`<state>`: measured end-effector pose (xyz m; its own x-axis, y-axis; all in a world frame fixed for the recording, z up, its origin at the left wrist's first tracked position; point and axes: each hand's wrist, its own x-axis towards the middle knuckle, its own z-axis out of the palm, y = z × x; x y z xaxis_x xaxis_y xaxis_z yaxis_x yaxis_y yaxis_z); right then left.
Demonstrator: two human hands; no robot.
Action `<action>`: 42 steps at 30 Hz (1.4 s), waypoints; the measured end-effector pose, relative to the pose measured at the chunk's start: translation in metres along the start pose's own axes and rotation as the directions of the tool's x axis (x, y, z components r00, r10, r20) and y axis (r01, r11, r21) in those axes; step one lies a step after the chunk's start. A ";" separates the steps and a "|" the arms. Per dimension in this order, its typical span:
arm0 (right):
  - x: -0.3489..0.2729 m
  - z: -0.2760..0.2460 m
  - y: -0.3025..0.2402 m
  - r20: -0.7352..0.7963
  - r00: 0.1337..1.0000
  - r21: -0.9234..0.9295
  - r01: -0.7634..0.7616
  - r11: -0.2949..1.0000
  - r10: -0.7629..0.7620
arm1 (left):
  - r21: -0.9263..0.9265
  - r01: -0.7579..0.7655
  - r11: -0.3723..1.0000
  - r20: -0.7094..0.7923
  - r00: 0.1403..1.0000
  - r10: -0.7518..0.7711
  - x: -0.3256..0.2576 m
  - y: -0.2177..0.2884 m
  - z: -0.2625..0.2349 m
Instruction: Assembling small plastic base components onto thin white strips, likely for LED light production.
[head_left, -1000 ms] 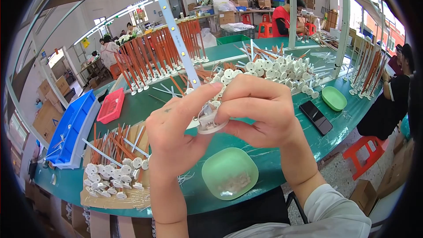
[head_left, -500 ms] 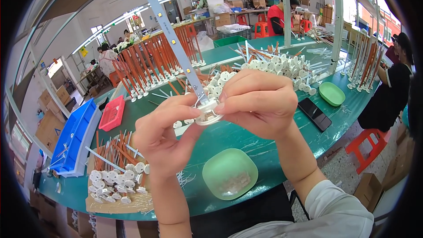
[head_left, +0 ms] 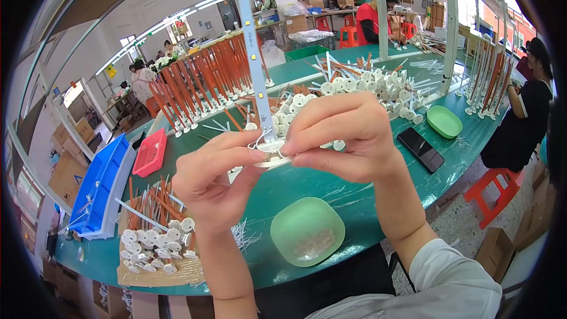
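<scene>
Pinching the left edge of a white round base (head_left: 273,163) between thumb and fingers of the left hand (head_left: 212,174), and gripping its right edge with the bunched fingers of the right hand (head_left: 348,136). Holding it raised above the desk (head_left: 366,218), with a long LED strip (head_left: 255,59) standing up out of it, leaning slightly left at the top. Showing thin white wires (head_left: 260,137) looped at the strip's foot, close to the left fingertips.

Probably weighing very little, and likely feeling hard and smooth at the base but springy along the strip. Possibly swaying at the tall end, and seeming most fragile at the wires; so calling for a hold on the base's rim, well clear of the loops and the small yellow chips.

Working above a green bowl (head_left: 301,215) containing small pale pieces, too blurred to make out singly. Having to the left a pile of white discs (head_left: 150,239) with thin strips on a cardboard sheet (head_left: 162,279), then a pink basket (head_left: 150,152) and a blue tray (head_left: 103,177). Having to the right a black phone (head_left: 420,149) beside a smaller green dish (head_left: 444,121). Facing a larger heap of discs (head_left: 378,85) beyond, and upright reddish strips (head_left: 207,77) farther left. Sharing the room with a person in red (head_left: 367,20).
</scene>
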<state>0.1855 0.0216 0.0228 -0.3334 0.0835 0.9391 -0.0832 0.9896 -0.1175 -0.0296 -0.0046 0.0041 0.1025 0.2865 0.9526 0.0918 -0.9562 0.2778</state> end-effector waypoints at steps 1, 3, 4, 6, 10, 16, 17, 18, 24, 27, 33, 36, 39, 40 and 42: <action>0.001 -0.004 0.001 0.053 0.998 0.077 -0.044 0.996 0.040 | -0.012 -0.036 0.999 0.042 0.998 0.036 0.002 -0.001 -0.001; 0.001 -0.008 0.001 0.103 0.992 0.155 -0.093 0.984 0.078 | -0.024 -0.066 0.998 0.089 0.994 0.068 0.004 -0.002 -0.001; 0.001 -0.008 0.001 0.080 0.995 0.146 -0.072 0.987 0.061 | -0.082 -0.042 0.996 0.101 0.994 0.050 0.004 -0.002 -0.002; 0.001 -0.009 0.002 0.052 0.998 0.137 -0.051 0.989 0.045 | -0.139 -0.015 0.990 0.118 0.993 0.032 0.003 -0.004 -0.001; 0.001 -0.007 0.003 0.026 0.994 0.051 0.101 0.994 -0.102 | -0.291 0.117 0.950 0.119 0.989 -0.085 -0.002 -0.008 0.002; 0.001 -0.002 -0.010 -0.019 0.980 -0.124 0.195 0.973 -0.199 | -0.503 0.186 0.844 0.103 0.982 -0.155 -0.012 -0.023 0.007; 0.001 -0.001 -0.013 -0.027 0.966 -0.234 0.244 0.941 -0.257 | -0.536 0.224 0.814 0.131 0.974 -0.182 -0.013 -0.024 0.008; 0.000 0.001 -0.016 -0.029 0.965 -0.231 0.246 0.941 -0.259 | -0.532 0.224 0.816 0.131 0.975 -0.182 -0.014 -0.026 0.008; -0.001 0.010 -0.029 -0.054 0.972 -0.451 0.182 0.874 -0.230 | -0.657 0.307 0.689 0.139 0.947 -0.289 -0.013 -0.025 0.008; 0.002 0.011 -0.026 -0.135 0.973 -0.364 0.129 0.922 -0.189 | -0.603 0.256 0.755 0.125 0.966 -0.228 -0.011 -0.024 0.007; 0.000 0.014 -0.023 -0.177 0.960 0.038 -0.215 0.976 0.218 | -0.437 0.265 0.859 0.100 0.964 -0.247 -0.009 -0.020 -0.001; 0.001 0.015 -0.023 -0.159 0.883 0.222 -0.404 0.887 0.442 | -0.278 0.170 0.945 0.067 0.985 -0.157 -0.007 -0.015 -0.004; 0.002 0.011 -0.016 -0.111 0.956 0.109 -0.261 0.959 0.273 | -0.250 0.195 0.949 0.065 0.981 -0.184 -0.004 -0.009 -0.008; 0.002 0.009 -0.014 -0.073 0.994 -0.040 -0.089 0.995 0.086 | -0.251 0.232 0.940 0.124 0.971 -0.207 -0.003 -0.007 -0.011; -0.001 0.008 -0.014 0.028 0.991 -0.222 0.134 0.966 -0.131 | -0.249 0.272 0.929 0.179 0.956 -0.232 0.000 -0.004 -0.016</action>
<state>0.1795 0.0066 0.0204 -0.3460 -0.0504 0.9369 0.0833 0.9930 0.0842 -0.0457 -0.0018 0.0048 0.2536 0.5068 0.8240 -0.1336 -0.8253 0.5487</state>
